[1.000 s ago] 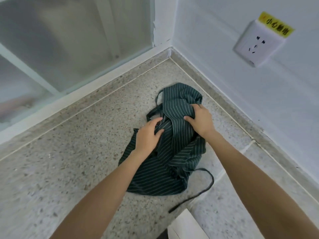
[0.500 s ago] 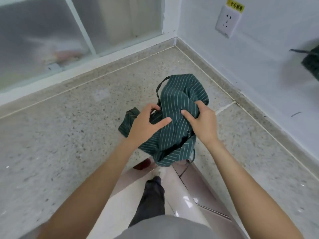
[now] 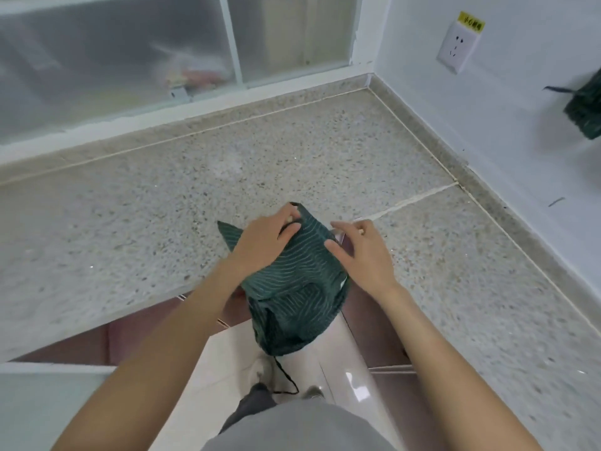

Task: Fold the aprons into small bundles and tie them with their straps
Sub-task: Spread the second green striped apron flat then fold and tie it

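A dark green apron with thin white stripes (image 3: 292, 288) hangs bunched in the air over the front edge of the speckled stone counter (image 3: 162, 222). My left hand (image 3: 263, 242) grips its upper edge, fingers curled over the cloth. My right hand (image 3: 361, 252) pinches the cloth's right side between thumb and fingers. A thin dark strap (image 3: 286, 379) dangles from the bottom of the bundle toward the floor.
A second green striped bundle (image 3: 585, 109) sits at the far right edge, by the white wall. A wall socket (image 3: 457, 47) is above the counter's corner. Frosted window panes (image 3: 130, 60) run along the back. Glossy floor tiles (image 3: 341, 369) and my legs are below.
The apron was lying on the counter near the corner; both hands have lifted it and drawn it back to the counter's front edge. It now hangs bunched, with the strap dangling.
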`<state>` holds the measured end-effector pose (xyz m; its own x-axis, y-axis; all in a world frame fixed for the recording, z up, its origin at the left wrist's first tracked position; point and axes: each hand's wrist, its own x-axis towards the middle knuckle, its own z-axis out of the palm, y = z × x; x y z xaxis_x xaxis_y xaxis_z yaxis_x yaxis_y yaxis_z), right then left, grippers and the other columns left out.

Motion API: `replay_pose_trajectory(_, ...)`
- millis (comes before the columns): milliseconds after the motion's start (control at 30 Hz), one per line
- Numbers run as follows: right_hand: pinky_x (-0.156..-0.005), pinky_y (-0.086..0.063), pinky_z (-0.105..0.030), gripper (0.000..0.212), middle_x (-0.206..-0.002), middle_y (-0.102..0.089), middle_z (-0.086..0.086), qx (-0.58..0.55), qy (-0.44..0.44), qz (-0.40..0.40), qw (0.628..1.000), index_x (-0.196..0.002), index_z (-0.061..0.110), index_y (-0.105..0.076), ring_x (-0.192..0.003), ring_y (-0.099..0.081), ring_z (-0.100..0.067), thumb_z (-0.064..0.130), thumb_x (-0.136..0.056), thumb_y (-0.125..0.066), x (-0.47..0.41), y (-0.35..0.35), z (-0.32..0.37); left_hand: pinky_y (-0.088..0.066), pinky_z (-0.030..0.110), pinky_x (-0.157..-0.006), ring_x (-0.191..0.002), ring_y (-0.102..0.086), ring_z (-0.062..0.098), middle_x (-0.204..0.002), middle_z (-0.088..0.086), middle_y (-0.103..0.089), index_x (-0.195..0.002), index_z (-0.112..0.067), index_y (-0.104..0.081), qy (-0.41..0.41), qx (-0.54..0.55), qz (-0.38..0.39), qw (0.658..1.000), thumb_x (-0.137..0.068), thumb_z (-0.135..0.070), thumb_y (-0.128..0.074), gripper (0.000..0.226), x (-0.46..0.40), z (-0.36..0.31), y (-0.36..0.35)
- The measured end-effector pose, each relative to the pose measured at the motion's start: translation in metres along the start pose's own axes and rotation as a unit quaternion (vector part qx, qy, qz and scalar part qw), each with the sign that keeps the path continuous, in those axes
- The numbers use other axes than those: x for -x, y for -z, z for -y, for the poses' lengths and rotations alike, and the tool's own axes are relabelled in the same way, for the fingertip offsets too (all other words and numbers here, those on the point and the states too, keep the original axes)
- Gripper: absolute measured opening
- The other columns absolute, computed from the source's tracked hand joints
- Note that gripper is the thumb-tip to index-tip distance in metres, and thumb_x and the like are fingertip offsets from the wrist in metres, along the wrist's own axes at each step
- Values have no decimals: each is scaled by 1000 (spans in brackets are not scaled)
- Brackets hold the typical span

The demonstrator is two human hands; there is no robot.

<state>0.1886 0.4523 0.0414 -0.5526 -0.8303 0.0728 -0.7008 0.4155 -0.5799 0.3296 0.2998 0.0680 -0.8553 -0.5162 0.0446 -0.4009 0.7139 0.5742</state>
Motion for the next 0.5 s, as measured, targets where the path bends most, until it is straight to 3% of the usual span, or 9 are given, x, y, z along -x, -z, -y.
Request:
replay_pose_trajectory(100, -107, -26, -44, 61, -146, -25, -10, -18, 152, 96, 984, -140, 30, -39, -130, -28, -33, 35, -82, -56, -18, -7, 11, -47, 38, -65, -66, -58, 20, -81, 3, -66, -117, -19, -49, -80, -67, 79, 991, -99, -29, -41, 22, 19, 4, 16)
replay_pose_trajectory(167, -110, -16, -46, 61, -153, -15, -11, -21, 200, 178, 963, -137, 24, -45, -138, -13, -35, 32, -77, -54, -28, -17, 23, -47, 35, -67, -65, -56, 16, -81, 0, -65, -116, -21, -52, -103, -57, 85, 989, -99, -30, -41, 22, 29, 7, 26)
replay_pose_trajectory(233, -111, -12, -46, 61, -153, -19, -8, -6, 225, 238, 945, -130, 20, -54, -140, -9, -33, 40, -72, -51, -35, -30, 33, -47, 31, -67, -68, -57, 14, -81, -3, -65, -112, -28, -51, -114, -56, 81, 989, -99, -33, -40, 18, 40, 16, 42)
replay_pose_trajectory(300, -112, -14, -43, 60, -148, -32, -1, 5, 227, 272, 935, -119, 18, -62, -141, -14, -26, 50, -70, -49, -40, -39, 39, -45, 27, -67, -69, -57, 11, -81, -6, -65, -109, -34, -48, -103, -58, 79, 990, -99, -35, -39, 13, 47, 28, 57)
replay_pose_trajectory(367, -110, -24, -44, 53, -138, -48, 0, -6, 247, 270, 931, -106, 12, -67, -135, -31, -24, 53, -75, -53, -48, -43, 46, -43, 27, -65, -66, -54, 8, -81, -5, -65, -109, -30, -51, -74, -66, 66, 993, -99, -33, -42, 14, 59, 46, 71)
replay_pose_trajectory(500, -99, -37, -40, 25, -117, -64, -3, -25, 237, 297, 924, -71, 12, -60, -118, -49, -21, 32, -86, -66, -54, -39, 54, -39, 26, -58, -60, -49, 5, -70, -7, -58, -104, -26, -54, 7, -75, 38, 996, -97, -31, -46, 11, 87, 88, 91)
